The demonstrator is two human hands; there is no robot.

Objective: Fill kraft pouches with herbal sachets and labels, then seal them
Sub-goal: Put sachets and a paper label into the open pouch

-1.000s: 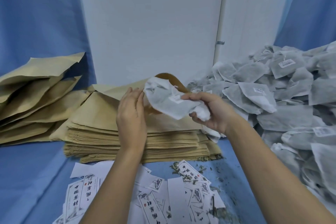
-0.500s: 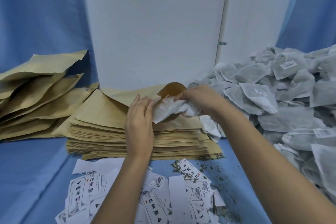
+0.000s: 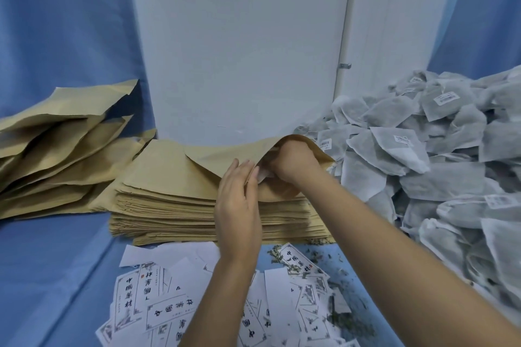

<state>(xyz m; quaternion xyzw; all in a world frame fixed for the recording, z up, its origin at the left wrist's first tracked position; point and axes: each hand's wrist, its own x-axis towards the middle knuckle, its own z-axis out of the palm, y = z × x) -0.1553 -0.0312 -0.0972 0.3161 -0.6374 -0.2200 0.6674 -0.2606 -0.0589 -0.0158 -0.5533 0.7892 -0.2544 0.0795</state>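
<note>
Top kraft pouch [image 3: 217,153] lay on the pouch stack [image 3: 169,214], mouth held open. The left hand [image 3: 238,203] had straight fingers pressed against the pouch lip. The right hand [image 3: 293,162] was inside the mouth, fingers curled on a white sachet [image 3: 263,175], mostly hidden. Printed labels [image 3: 169,310] lay in front, sachet heap [image 3: 408,155] at right
</note>
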